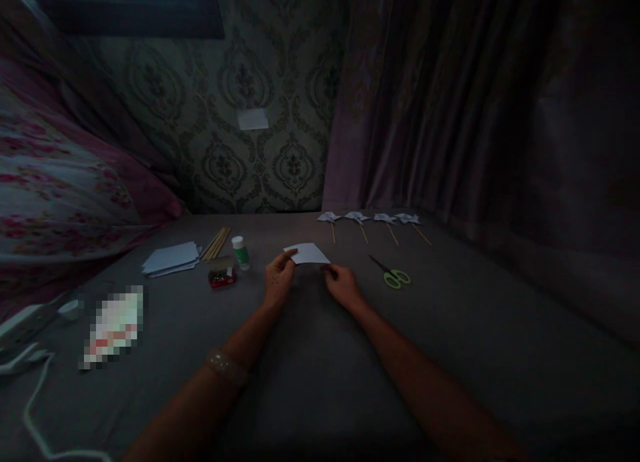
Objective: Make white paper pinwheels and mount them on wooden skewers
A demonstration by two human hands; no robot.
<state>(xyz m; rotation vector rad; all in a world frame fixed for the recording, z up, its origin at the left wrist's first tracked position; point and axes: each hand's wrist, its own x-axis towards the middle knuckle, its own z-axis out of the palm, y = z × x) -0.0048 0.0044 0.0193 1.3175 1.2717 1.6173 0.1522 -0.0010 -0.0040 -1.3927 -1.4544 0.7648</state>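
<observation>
A small sheet of white paper (309,253) is held up over the grey table between my two hands. My left hand (280,275) pinches its left edge, thumb and finger closed on it. At its lower right corner my right hand (343,283) grips it, the fingers curled in. Green-handled scissors (394,275) lie to the right of my right hand. Left of my left hand stand a glue stick (241,254) with a white cap and an open red box (222,277) of small metal pieces.
Wooden sticks (217,243) and a stack of white paper (171,259) lie to the left. Several paper pinwheels (357,218) on sticks line the back right. A power strip (31,323) with a white cable (37,409) occupies the left edge, near a blurred-out item (116,325).
</observation>
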